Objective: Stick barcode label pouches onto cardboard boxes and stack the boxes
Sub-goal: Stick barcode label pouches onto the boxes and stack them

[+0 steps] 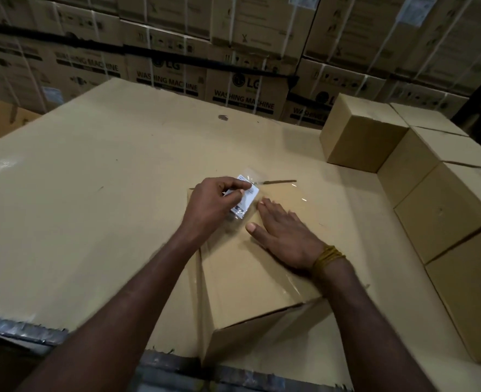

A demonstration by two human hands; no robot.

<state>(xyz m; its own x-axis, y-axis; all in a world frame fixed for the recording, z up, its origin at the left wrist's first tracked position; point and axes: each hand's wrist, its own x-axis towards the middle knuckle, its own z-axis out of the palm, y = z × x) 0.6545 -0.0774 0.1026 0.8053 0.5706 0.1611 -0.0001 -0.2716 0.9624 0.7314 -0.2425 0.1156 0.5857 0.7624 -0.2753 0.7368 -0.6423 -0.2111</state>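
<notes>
- Pouch [243, 197]: clear plastic with a white barcode slip, print too blurred to read, pinched by the left hand [211, 206] over the near box's [250, 267] far edge.
- Right hand [283, 234] lies flat, fingers straight, on the box top.
- Boxes [443, 210] at right run off frame.

A: Legible text? B: The stacked cartons [242, 91] behind the work surface carried the "LG" logo with "WASHING MACHINE" printed beneath; it read clearly on two cartons and partly on others. A: The label pouch [245, 198]? B: It held a white slip with a barcode, but the print was too small to read.
</notes>
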